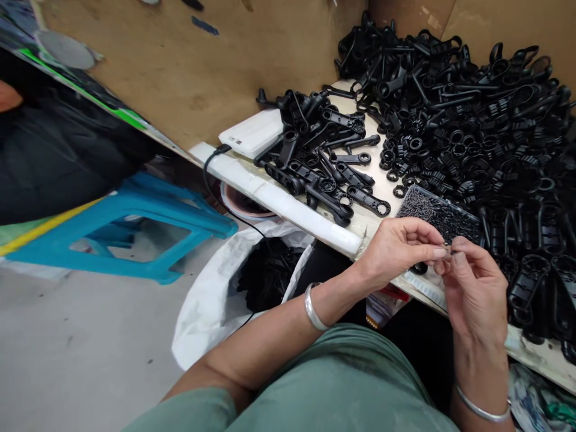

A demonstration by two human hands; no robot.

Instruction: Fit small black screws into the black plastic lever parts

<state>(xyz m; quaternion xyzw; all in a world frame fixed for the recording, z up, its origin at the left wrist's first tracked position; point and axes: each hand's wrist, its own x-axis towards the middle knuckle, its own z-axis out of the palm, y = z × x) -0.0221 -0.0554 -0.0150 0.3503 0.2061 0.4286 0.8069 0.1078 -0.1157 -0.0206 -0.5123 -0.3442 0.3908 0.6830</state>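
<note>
My left hand (pixel 402 245) and my right hand (pixel 477 282) meet fingertip to fingertip over the front edge of the bench. Both pinch at a tiny dark piece, mostly hidden by the fingers and too small to name. Just behind them sits a clear box (pixel 438 213) filled with many small black parts. A black ring (pixel 419 268) lies on the bench under my left wrist. Past the box spreads a heap of black ring-shaped parts (pixel 459 147). To the right of my right hand, black plastic handle-like parts (pixel 531 282) lie side by side.
More black handle-like parts (pixel 324 156) lie left of the box, by a white power bank (pixel 252 132) with a cable. A large black pile (pixel 405 66) rests against cardboard. Below the bench stands a white sack (pixel 202 312) with black contents; a blue stool (pixel 148 258) is further left.
</note>
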